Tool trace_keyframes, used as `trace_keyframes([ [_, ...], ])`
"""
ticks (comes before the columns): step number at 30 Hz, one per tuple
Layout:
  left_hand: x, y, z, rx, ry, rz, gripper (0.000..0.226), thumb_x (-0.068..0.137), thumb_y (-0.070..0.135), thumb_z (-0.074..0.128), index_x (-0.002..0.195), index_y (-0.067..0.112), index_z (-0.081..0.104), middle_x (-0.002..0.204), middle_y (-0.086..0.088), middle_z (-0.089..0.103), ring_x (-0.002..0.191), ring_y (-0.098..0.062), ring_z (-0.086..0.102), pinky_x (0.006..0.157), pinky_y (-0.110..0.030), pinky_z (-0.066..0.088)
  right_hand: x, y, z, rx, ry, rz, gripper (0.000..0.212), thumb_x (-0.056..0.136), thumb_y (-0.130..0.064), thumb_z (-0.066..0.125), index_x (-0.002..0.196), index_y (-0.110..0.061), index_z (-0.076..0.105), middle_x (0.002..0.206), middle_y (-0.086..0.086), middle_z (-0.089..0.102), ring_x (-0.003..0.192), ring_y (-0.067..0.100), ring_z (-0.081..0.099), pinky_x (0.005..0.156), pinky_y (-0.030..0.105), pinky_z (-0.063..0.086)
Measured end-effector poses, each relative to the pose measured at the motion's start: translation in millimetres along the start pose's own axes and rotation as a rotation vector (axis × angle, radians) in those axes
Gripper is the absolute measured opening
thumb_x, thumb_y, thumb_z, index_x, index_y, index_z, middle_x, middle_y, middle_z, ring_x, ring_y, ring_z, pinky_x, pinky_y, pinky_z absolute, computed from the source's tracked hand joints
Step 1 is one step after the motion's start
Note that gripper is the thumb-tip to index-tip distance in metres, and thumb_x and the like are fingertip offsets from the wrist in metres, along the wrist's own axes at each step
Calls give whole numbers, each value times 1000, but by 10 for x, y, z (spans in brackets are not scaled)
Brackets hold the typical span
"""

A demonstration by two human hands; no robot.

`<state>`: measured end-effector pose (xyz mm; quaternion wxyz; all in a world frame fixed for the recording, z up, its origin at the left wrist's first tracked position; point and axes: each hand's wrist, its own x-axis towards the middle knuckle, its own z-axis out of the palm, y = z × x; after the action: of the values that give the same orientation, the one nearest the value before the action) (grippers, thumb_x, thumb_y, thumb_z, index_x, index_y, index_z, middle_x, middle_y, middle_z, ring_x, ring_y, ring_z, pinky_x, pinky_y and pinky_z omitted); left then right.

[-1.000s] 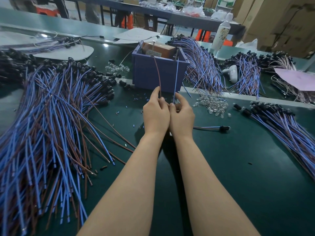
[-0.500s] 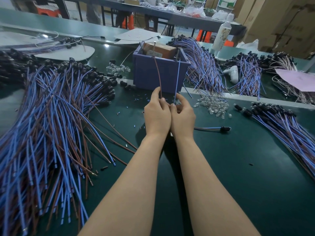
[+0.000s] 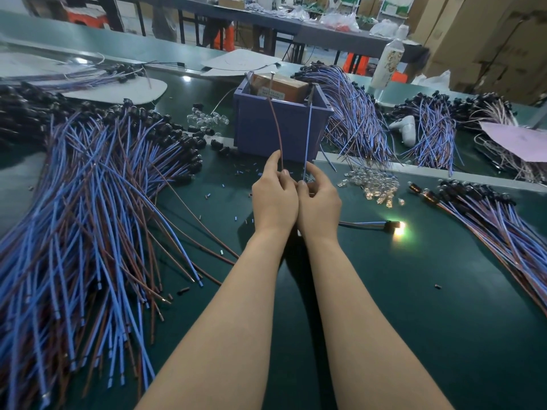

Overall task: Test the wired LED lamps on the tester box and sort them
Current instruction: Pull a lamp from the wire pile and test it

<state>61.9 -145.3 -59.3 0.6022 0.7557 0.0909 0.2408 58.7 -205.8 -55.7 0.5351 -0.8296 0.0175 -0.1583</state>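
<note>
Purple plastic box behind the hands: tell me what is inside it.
A brown labelled block and two upright metal pins; the front wall of the purple plastic box hides everything lower down.

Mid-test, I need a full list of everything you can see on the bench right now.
tester box: one, blue bin with brown unit inside, centre back.
brown wire: one, box top down to left hand.
blue wire: one, box top down to right hand.
lit lamp: one, glowing, black holder, on mat right of hands.
left pile of wired lamps: one, blue and brown, left.
right pile of wired lamps: one, blue and brown, right edge.
back piles of wired lamps: at least two, behind and right of box.
loose clear bulbs: two scatters, either side of box.
bottle: one, white, back right.
pink sheet: one, far right.
left hand: pinches brown wire.
right hand: pinches blue wire.
</note>
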Motion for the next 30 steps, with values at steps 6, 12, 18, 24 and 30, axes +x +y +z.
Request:
trace_keyframes([
  [6, 9, 2, 1, 1, 9, 18, 42, 97, 9, 43, 139, 14, 44, 103, -16, 69, 93, -22, 62, 73, -10, 36, -2, -20, -4, 8, -8, 14, 39, 94, -8, 48, 132, -16, 53, 116, 9, 66, 103, 21, 61, 91, 25, 44],
  [12, 4, 0, 3, 1, 5, 13, 42, 98, 10, 43, 140, 15, 44, 105, -15, 69, 97, -23, 62, 78, -13, 38, -1, -18, 0, 9, -11, 13, 39, 94, -8, 48, 131, -16, 54, 119, 6, 65, 105, 20, 61, 93, 27, 44],
  [18, -3, 6, -5, 4, -1, 16, 43, 98, 9, 43, 140, 15, 44, 106, -16, 68, 96, -22, 62, 76, -11, 37, 2, -17, 7, 16, -4, 6, 38, 93, -9, 49, 130, -16, 55, 117, 6, 66, 104, 19, 62, 94, 30, 45],
  [24, -15, 20, -22, 2, -13, 6, 43, 97, 9, 43, 140, 15, 44, 102, -15, 69, 94, -22, 63, 78, -13, 39, -2, -13, 10, 19, -9, 13, 39, 93, -9, 48, 131, -16, 54, 115, 8, 67, 102, 20, 62, 95, 33, 46],
  [30, -13, 53, -26, 43, -20, -38, 36, 97, 10, 44, 131, 6, 54, 118, -15, 65, 111, -25, 59, 89, -17, 37, -9, -30, 3, 13, -1, 4, 36, 94, -9, 48, 128, -17, 56, 113, 8, 68, 102, 21, 62, 93, 33, 46],
])
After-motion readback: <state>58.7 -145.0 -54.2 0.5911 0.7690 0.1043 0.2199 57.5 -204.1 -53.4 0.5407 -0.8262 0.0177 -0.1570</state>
